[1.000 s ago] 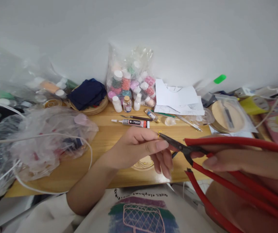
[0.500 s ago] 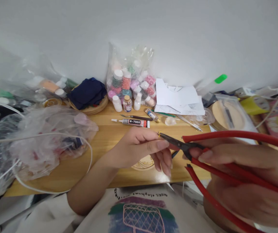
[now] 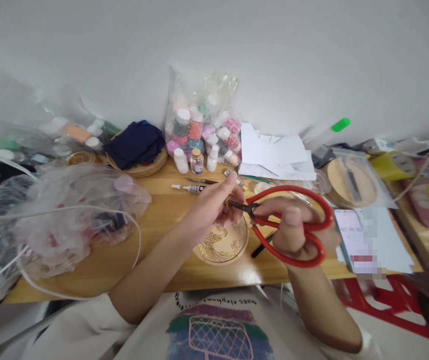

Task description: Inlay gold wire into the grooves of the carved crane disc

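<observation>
My right hand (image 3: 293, 225) holds red-handled scissors (image 3: 319, 252), fingers through the loops and dark blades pointing left. The blade tips reach into the cupped fingers of my left hand (image 3: 214, 202), whose thumb points upward. A tiny gold piece (image 3: 228, 203), perhaps wire, shows at the tips, against the left fingers; its full shape is too small to make out. Below the hands lies a round wooden disc (image 3: 222, 247) with a raised gold bird-like design. A dark, thin tool (image 3: 261, 246) rests to the disc's right, partly behind the scissors.
A tube of glue (image 3: 190, 188), small bottles (image 3: 197, 162) and a bag of colourful jars (image 3: 195, 127) stand behind the hands. Crumpled plastic (image 3: 60, 220) and a white cable (image 3: 139, 235) occupy the left. White papers (image 3: 274, 152) and a phone (image 3: 349, 235) lie to the right.
The scissors and my right hand have moved away from the camera, down toward the table. My left hand has turned, thumb up, and shifted left; more of the disc shows.
</observation>
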`<state>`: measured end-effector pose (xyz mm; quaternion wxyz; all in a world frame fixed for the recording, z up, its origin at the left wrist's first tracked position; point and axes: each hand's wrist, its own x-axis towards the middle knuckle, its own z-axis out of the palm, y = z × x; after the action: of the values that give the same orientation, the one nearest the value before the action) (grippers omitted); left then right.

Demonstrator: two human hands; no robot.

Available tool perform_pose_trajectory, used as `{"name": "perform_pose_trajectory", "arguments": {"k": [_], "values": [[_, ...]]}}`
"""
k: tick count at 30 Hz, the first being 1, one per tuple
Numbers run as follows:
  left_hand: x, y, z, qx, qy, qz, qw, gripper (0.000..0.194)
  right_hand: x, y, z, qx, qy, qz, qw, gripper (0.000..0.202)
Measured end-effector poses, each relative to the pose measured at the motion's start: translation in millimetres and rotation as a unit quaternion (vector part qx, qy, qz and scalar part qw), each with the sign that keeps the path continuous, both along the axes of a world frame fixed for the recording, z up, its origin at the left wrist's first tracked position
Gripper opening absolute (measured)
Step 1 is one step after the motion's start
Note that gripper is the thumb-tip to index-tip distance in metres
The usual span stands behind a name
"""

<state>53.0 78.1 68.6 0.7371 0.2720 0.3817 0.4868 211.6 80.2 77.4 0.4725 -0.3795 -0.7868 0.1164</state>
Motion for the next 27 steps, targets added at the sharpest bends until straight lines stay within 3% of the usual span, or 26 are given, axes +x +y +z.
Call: {"name": "perform_pose_trajectory", "arguments": {"k": [3,7,11,15,23,27], "values": [[8.9,5.6,-2.1,0.01,0.068,0.083,0.994,0.059,-9.0,4.9,-3.6,0.047,0.043,0.041,0.997,0.034],[19.8,8.1,-8.4,0.003,0.079,0.13,0.988,0.059,-12.9,8.1,5.1,0.074,-0.012,0.083,0.994,0.041],[27.9,10.7,-16.9,-0.025,0.064,0.128,0.989,0.056,-13.0,10.2,11.7,0.118,-0.059,0.06,0.989,0.047],[32.5,15.4,-23.3,-0.07,0.028,0.127,0.989,0.055,-14.8,12.5,8.0,0.11,-0.075,0.035,0.99,0.047],[27.7,19.5,-23.9,-0.096,-0.027,0.122,0.988,0.055,-13.8,18.8,2.0,0.104,-0.037,0.027,0.994,0.044],[19.1,20.0,-21.9,-0.136,-0.075,0.117,0.981,0.055,-6.8,14.1,2.0,0.126,0.026,-0.069,0.989,0.048]]}}
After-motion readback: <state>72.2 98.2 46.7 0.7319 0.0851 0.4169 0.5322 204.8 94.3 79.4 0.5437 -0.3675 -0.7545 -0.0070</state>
